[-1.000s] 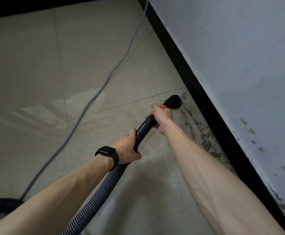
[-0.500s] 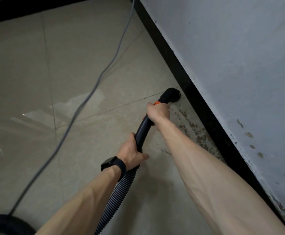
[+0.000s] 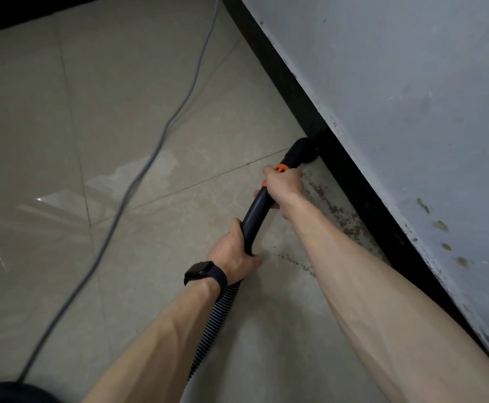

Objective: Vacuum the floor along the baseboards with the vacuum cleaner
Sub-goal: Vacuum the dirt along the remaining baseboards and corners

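A black vacuum tube (image 3: 256,210) with an orange collar ends in a round black nozzle (image 3: 302,151) that touches the black baseboard (image 3: 353,181) where it meets the beige tiled floor (image 3: 121,112). My right hand (image 3: 284,181) grips the tube just behind the collar. My left hand (image 3: 236,254), with a black watch on the wrist, grips the tube's lower end where the ribbed grey hose (image 3: 212,324) begins. Brown dirt specks (image 3: 336,213) lie on the tile along the baseboard, nearer to me than the nozzle.
A grey power cord (image 3: 138,181) runs across the floor from the top centre down to the vacuum's black body (image 3: 8,392) at the bottom left corner. The stained pale wall (image 3: 411,97) fills the right. Another black baseboard (image 3: 34,16) crosses the top left.
The nozzle has slid forward and to the right along the floor until it meets the baseboard. Both hands moved with it and kept their grip on the tube.
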`<state>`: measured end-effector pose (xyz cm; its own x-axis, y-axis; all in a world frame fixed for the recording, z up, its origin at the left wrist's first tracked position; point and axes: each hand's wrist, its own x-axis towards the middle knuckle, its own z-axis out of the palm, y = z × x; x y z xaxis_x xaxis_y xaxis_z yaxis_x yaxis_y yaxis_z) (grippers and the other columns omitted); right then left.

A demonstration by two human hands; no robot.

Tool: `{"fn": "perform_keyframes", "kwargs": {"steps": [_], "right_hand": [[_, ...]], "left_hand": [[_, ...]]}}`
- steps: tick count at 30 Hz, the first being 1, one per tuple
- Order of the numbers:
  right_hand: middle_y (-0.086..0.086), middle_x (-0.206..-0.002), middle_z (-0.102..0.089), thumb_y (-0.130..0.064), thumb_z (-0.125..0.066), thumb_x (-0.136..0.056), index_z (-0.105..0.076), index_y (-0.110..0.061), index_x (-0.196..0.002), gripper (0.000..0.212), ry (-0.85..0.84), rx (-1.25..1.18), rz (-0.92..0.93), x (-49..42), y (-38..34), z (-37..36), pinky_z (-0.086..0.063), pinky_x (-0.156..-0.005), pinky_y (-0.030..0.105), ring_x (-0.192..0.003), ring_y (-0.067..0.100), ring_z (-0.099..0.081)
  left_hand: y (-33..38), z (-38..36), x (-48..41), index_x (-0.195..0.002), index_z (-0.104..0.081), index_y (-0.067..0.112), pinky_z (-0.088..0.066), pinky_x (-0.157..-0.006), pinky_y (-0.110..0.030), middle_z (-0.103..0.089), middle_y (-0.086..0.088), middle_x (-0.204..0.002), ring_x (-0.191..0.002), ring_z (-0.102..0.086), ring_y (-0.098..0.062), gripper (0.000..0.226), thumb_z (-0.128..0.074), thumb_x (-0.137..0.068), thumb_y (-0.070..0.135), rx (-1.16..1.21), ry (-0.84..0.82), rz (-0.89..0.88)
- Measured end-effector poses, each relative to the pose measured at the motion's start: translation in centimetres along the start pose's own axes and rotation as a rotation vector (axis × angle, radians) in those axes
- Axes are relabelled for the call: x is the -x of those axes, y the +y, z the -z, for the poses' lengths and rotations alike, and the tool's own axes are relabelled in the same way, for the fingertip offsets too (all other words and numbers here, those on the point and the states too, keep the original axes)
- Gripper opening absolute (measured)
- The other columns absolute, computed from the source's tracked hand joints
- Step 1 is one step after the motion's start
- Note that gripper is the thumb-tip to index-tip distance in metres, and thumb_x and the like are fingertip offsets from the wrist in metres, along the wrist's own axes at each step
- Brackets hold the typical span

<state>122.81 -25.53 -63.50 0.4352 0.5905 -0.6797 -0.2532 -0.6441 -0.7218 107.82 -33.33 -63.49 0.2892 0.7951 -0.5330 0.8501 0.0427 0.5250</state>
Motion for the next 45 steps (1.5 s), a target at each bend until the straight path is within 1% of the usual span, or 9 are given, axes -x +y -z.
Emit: {"fn": "perform_keyframes", "kwargs": {"steps": [4,11,17,24,29,37,39,42,45], "right_hand": [[0.006,-0.09,-0.062,-0.019,-0.06,-0.098,-0.038,-0.01,-0.125,0.035,-0.021,-0.129,-0.006,2.2,0.8,0.5,-0.059,-0.052,0.031,-0.055,0.019,-0.07],[0.008,-0.098,-0.063,-0.022,-0.06,-0.1,-0.036,-0.012,-0.125,0.036,-0.025,-0.204,-0.054,7.5,4.4,-3.0,-0.058,-0.049,0.029,-0.056,0.017,-0.072],[0.008,-0.095,-0.064,-0.025,-0.057,-0.101,-0.038,-0.011,-0.122,0.032,0.025,-0.269,-0.104,12.1,7.8,-6.9,-0.061,-0.057,0.033,-0.05,0.014,-0.07],[0.008,-0.095,-0.067,-0.031,-0.055,-0.104,-0.037,-0.012,-0.122,0.032,0.1,-0.365,-0.165,17.3,12.4,-8.7,-0.065,-0.077,0.044,-0.06,0.017,-0.075],[0.007,-0.098,-0.066,-0.03,-0.057,-0.103,-0.037,-0.012,-0.125,0.034,0.144,-0.493,-0.215,19.7,13.6,-8.9,-0.064,-0.071,0.037,-0.061,0.017,-0.075],[0.006,-0.089,-0.064,-0.023,-0.06,-0.101,-0.045,-0.01,-0.125,0.032,0.283,-0.735,-0.321,23.0,16.9,-6.5,-0.062,-0.069,0.037,-0.062,0.018,-0.075],[0.005,-0.08,-0.062,-0.019,-0.06,-0.099,-0.049,-0.008,-0.12,0.026,0.32,-0.803,-0.36,23.8,17.7,-5.9,-0.063,-0.069,0.039,-0.062,0.02,-0.075],[0.004,-0.065,-0.056,-0.014,-0.059,-0.098,-0.051,-0.01,-0.101,0.01,0.357,-0.918,-0.432,24.9,18.5,-5.1,-0.064,-0.081,0.048,-0.063,0.022,-0.07],[0.001,-0.062,-0.056,-0.018,-0.06,-0.099,-0.053,-0.012,-0.088,0.014,0.372,-0.928,-0.485,25.7,19.3,-5.0,-0.063,-0.084,0.048,-0.056,0.013,-0.066]], "left_hand": [[-1.6,0.7,0.3,-0.108,-0.032,0.023,-0.052,-0.058,-0.038,-0.056,-0.001,-0.082,-0.068,-0.058,-0.021,0.055,-0.075,-0.077,0.034,-0.176,0.01,-0.054],[-7.1,3.1,4.4,-0.114,-0.032,0.025,-0.054,-0.067,-0.038,-0.056,0.001,-0.086,-0.074,-0.059,-0.023,0.055,-0.071,-0.078,0.041,-0.362,-0.011,-0.08],[-11.7,5.4,8.4,-0.11,-0.032,0.026,-0.045,-0.063,-0.032,-0.051,0.005,-0.085,-0.073,-0.056,-0.022,0.048,-0.065,-0.081,0.044,-0.52,-0.017,-0.093],[-15.6,6.7,11.9,-0.106,-0.029,0.029,-0.037,-0.057,-0.031,-0.049,0.008,-0.086,-0.068,-0.049,-0.019,0.041,-0.061,-0.083,0.041,-0.662,-0.087,-0.162],[-17.3,7.7,12.3,-0.1,-0.026,0.032,-0.05,-0.061,-0.036,-0.052,0.007,-0.085,-0.069,-0.053,-0.02,0.042,-0.062,-0.08,0.042,-0.697,-0.105,-0.234],[-16.2,7.0,13.0,-0.108,-0.036,0.026,-0.038,-0.058,-0.03,-0.042,0.01,-0.087,-0.084,-0.059,-0.021,0.035,-0.058,-0.083,0.036,-0.854,-0.154,-0.384],[-15.9,6.8,12.9,-0.109,-0.038,0.023,-0.038,-0.057,-0.03,-0.047,0.007,-0.09,-0.082,-0.056,-0.022,0.035,-0.06,-0.083,0.032,-0.875,-0.159,-0.435],[-15.9,6.6,12.5,-0.111,-0.04,0.021,-0.037,-0.06,-0.03,-0.055,0.002,-0.1,-0.089,-0.059,-0.022,0.036,-0.061,-0.083,0.028,-0.906,-0.175,-0.499],[-16.3,6.8,12.2,-0.111,-0.042,0.02,-0.036,-0.059,-0.03,-0.056,0.001,-0.101,-0.091,-0.058,-0.023,0.037,-0.063,-0.081,0.025,-0.911,-0.135,-0.538]]}}
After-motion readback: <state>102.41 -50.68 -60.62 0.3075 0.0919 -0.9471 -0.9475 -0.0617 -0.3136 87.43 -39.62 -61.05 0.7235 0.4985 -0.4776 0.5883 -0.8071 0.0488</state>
